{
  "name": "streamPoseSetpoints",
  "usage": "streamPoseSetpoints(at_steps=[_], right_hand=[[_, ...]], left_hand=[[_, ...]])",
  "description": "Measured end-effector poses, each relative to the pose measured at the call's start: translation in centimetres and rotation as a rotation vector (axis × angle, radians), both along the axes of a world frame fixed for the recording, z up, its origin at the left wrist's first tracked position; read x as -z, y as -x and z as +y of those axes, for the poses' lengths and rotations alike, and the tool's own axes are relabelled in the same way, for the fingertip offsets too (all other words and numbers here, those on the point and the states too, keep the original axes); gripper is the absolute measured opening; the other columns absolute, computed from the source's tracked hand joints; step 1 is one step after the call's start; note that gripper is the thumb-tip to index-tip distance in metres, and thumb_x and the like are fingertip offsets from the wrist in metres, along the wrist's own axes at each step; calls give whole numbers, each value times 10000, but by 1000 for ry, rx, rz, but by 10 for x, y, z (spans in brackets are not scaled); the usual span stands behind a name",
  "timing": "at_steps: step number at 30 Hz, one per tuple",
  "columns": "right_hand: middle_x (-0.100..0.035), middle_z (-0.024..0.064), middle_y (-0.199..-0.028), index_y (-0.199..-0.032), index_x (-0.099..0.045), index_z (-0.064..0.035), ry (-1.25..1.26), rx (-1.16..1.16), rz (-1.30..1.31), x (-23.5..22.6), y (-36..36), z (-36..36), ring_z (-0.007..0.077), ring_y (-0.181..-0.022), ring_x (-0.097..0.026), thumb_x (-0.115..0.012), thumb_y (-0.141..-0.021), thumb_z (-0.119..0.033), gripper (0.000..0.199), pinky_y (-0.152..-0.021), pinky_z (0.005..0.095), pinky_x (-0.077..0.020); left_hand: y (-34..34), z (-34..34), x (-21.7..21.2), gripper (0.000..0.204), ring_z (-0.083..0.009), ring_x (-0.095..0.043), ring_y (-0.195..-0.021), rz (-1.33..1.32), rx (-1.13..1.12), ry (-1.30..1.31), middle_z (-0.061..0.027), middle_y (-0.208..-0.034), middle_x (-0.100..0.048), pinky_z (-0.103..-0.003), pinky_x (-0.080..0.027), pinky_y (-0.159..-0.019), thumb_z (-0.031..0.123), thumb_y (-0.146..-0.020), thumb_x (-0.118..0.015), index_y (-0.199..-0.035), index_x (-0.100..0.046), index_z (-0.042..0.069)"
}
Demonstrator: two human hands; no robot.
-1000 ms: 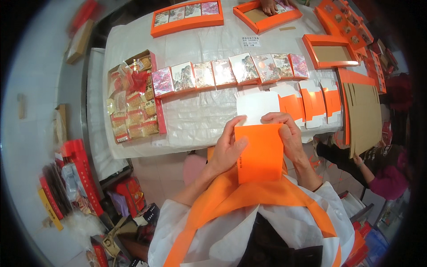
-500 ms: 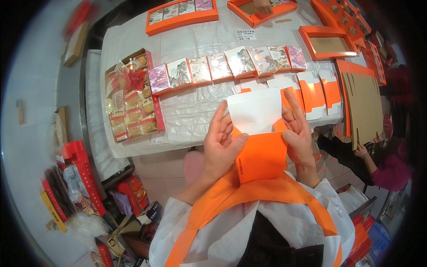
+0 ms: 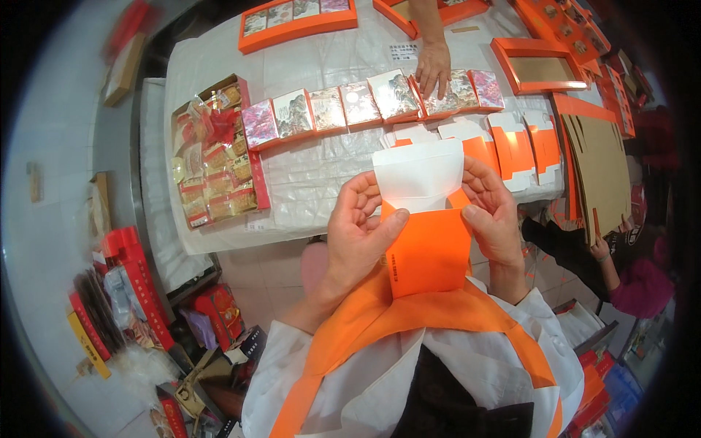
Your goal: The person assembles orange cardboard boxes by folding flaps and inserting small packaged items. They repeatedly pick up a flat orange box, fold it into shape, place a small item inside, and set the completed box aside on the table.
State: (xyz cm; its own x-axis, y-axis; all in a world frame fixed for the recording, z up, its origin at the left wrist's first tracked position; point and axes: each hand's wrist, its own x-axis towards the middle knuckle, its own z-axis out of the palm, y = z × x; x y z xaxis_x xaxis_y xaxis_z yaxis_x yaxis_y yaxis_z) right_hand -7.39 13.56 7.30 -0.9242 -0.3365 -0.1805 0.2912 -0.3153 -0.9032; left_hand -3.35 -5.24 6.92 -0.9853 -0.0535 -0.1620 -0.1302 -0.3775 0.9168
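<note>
Between my two hands is a small orange paper box (image 3: 429, 252), its white-lined top flap (image 3: 418, 175) standing up and its mouth facing away from me. My left hand (image 3: 358, 230) grips its left side, thumb on the orange front edge. On the right side my right hand (image 3: 493, 215) holds it the same way, fingers curled behind the flap. Just beyond lie several flat orange-and-white box blanks (image 3: 511, 150). A row of small picture-printed boxes (image 3: 361, 104) crosses the table behind them, and another person's hand (image 3: 434, 67) rests on that row.
At the table's left stands an open carton (image 3: 259, 175) of wrapped pastries (image 3: 219, 168). Orange trays (image 3: 544, 69) and a filled orange gift box (image 3: 298, 35) lie along the far side. At right, another person holds brown cardboard sheets (image 3: 595, 160). A pink stool (image 3: 315, 263) stands under the near edge.
The other person's hand has come down from the far orange tray onto the row of printed boxes. My hands still hold the orange box, with my right fingers curled in more.
</note>
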Motion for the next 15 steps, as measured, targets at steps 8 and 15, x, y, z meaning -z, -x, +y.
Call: streamPoseSetpoints(at_steps=[8,15], right_hand=[[-493,156,-1201,-1271,-359,55,-74,-27,29,-5,-1,-11,207,-1143,-479,-568,-763,-24,555,-940,307,-415],[-493,154,-1199,-1262,-359,59,-116,-11,36,-7,-8,-20,199,-1133,-480,-554,-770,-10,533,-891,284,-453]], left_hand=[[-5,-13,-3,455,-180,-518,-1084,-16,3,46,-162,-1153,-505,-236,-511,-790,-42,-784,-603,-1168,-361,-42],[-9,-23,-7,463,-181,-520,-1084,-58,17,51,-156,-1156,-505,-252,-492,-808,-16,-782,-622,-1167,-366,-32]])
